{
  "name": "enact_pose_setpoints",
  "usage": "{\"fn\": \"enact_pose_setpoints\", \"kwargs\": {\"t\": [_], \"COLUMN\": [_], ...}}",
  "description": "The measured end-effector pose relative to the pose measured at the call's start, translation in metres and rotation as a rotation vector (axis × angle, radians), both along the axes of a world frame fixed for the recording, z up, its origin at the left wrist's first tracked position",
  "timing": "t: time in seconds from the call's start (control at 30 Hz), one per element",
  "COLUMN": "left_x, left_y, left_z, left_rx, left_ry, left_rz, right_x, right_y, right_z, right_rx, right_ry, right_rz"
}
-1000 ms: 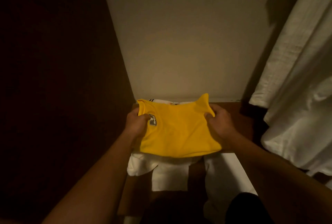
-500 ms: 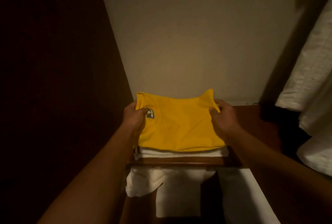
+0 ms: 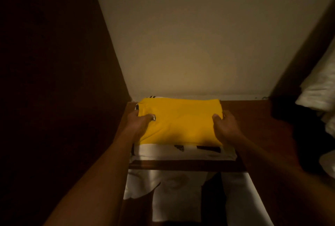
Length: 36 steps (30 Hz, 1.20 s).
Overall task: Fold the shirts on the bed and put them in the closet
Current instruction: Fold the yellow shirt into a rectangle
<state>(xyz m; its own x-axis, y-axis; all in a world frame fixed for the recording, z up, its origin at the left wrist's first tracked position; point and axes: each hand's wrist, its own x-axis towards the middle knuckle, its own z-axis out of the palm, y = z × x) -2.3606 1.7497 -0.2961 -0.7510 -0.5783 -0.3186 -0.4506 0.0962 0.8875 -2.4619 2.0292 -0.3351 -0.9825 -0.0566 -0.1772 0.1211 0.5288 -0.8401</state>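
A folded yellow shirt lies flat on a folded white shirt with dark markings, both on a dark wooden closet shelf. My left hand grips the yellow shirt's left edge, thumb on top beside a small grey patch. My right hand grips its right edge, thumb on top and fingers tucked under. The white shirt's back part is hidden under the yellow one.
A pale back wall and a dark wooden side panel close in the shelf. More white cloth lies below the shelf's front edge. White hanging fabric is at the right.
Both hands have carried the yellow shirt forward and lowered it flat onto the white shirt. Its raised corners have dropped flat.
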Motion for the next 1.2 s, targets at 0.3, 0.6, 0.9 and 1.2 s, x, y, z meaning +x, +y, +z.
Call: {"fn": "enact_pose_setpoints", "kwargs": {"t": [0.3,0.6,0.9,1.2], "left_x": [-0.001,0.016,0.008,0.012], "left_y": [-0.014,0.010,0.021,0.014], "left_z": [0.004,-0.023,-0.081,-0.058], "left_rx": [-0.080,-0.826,-1.042,-1.103], "left_ry": [0.047,-0.134,-0.326,-0.336], "left_rz": [0.075,0.004,-0.601,-0.701], "right_x": [-0.008,0.019,0.022,0.016], "right_y": [0.002,0.003,-0.018,-0.005], "right_z": [-0.001,-0.014,-0.040,-0.005], "right_rx": [0.047,0.616,0.855,0.863], "right_ry": [0.109,0.358,0.359,0.181], "right_rz": [-0.021,0.078,0.556,0.706]}}
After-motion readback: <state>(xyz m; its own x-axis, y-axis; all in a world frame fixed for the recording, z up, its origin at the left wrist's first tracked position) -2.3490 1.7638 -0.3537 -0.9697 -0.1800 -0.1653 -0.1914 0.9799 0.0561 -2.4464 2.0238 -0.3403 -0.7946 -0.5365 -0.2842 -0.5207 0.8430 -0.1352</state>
